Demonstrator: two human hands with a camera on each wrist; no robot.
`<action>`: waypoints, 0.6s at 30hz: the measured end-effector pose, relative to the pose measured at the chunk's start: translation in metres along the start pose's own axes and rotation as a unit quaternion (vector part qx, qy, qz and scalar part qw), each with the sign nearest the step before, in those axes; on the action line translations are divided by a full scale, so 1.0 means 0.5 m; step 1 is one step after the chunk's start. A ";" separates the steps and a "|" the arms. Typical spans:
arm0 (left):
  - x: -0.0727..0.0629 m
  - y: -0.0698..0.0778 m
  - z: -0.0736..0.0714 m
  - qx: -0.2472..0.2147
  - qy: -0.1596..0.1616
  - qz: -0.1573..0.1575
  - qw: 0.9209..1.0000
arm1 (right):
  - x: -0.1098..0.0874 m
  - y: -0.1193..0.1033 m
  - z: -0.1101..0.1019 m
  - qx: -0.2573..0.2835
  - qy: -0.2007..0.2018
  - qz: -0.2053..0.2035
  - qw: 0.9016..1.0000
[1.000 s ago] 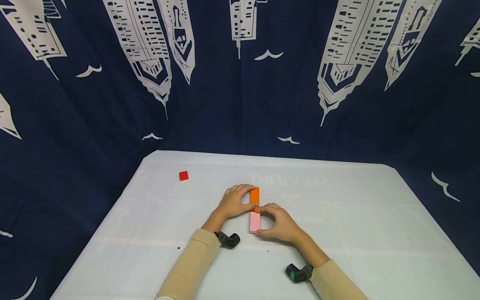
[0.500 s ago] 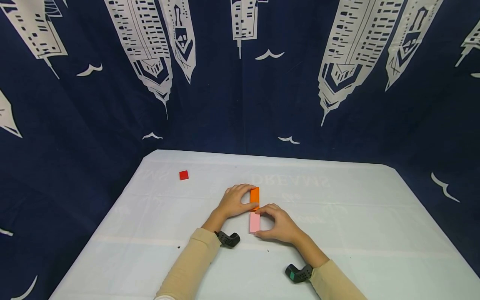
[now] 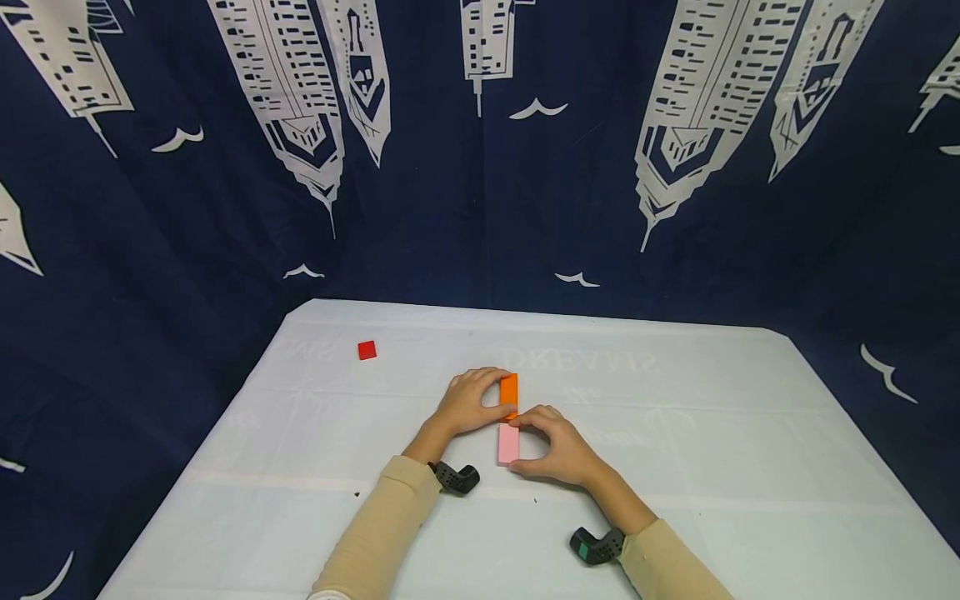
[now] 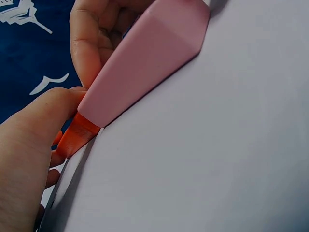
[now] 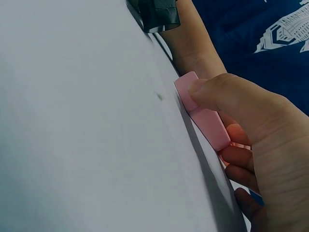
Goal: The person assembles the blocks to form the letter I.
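Head view has the pink block (image 3: 508, 444) and the orange block (image 3: 509, 395) in one line mid-counter (image 3: 712, 417), long axes running toward the far edge, orange farther; whether their facing ends touch, I cannot tell. From the right, the right hand (image 3: 553, 446) pinches pink end to end; from the left, the left hand (image 3: 467, 402) grips orange likewise. Nearer the left hand, the red block (image 3: 367, 350) lies toward the far-left corner.

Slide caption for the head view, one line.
Left hand holds an orange block, right hand a pink block, in line; a red block lies apart on the white tabletop.
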State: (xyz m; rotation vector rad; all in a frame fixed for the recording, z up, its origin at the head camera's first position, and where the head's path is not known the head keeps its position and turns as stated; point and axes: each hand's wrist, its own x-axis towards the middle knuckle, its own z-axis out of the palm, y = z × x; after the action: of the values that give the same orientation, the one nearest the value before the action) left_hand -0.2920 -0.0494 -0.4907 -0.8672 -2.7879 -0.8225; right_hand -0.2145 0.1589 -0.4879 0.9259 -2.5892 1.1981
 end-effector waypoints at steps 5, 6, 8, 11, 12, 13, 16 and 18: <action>0.000 0.000 0.000 -0.001 0.003 0.002 1.000 | -0.001 0.001 0.001 0.000 0.004 0.001 1.000; 0.000 0.001 0.000 -0.002 0.004 0.003 1.000 | -0.001 0.002 0.002 -0.001 0.005 -0.002 1.000; -0.001 0.000 0.001 -0.001 0.004 0.004 1.000 | -0.002 0.002 0.002 -0.005 0.007 -0.003 1.000; -0.002 0.000 0.001 0.000 0.004 0.005 1.000 | -0.002 0.002 0.003 -0.008 0.009 -0.003 1.000; -0.002 -0.001 0.001 0.001 0.005 0.007 1.000 | -0.002 0.002 0.003 -0.008 0.009 -0.002 1.000; -0.002 -0.002 0.002 0.002 0.005 0.007 1.000 | -0.002 0.002 0.003 -0.008 0.010 0.000 1.000; -0.001 -0.003 0.003 0.002 0.008 0.012 1.000 | -0.001 0.002 0.003 -0.009 0.013 -0.001 1.000; -0.001 -0.004 0.003 0.003 0.010 0.014 1.000 | 0.000 0.003 0.004 -0.012 0.015 -0.001 1.000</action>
State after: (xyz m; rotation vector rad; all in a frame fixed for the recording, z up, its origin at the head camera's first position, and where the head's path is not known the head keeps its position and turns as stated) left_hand -0.2929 -0.0502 -0.4933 -0.8912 -2.7528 -0.8141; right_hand -0.2149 0.1583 -0.4901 0.8984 -2.5725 1.1697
